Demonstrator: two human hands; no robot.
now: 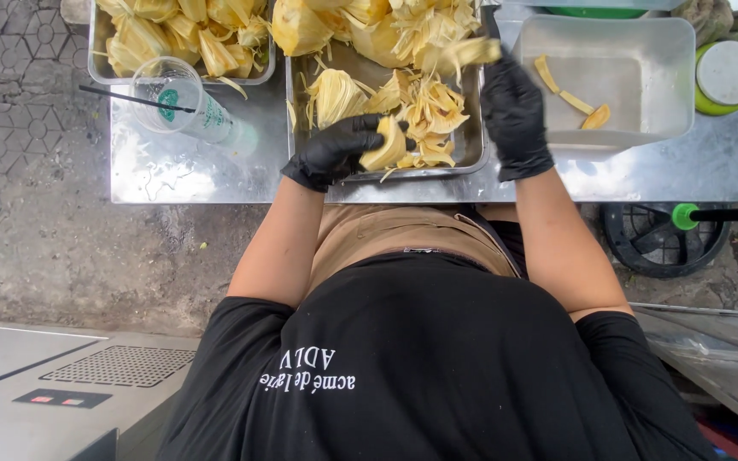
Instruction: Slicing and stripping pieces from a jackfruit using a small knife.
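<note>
1. The left hand (335,152), in a black glove, is closed around a yellow fruit piece (389,147) at the near edge of the middle metal tray (469,145) on the steel desk (190,175);
2. The right hand (514,115), also gloved, pinches pale fibrous strands (463,53) above that tray;
3. A plastic cup (183,102) with a straw lies left; a shallow tray (634,85) with yellow slices (570,96) sits right.
</note>
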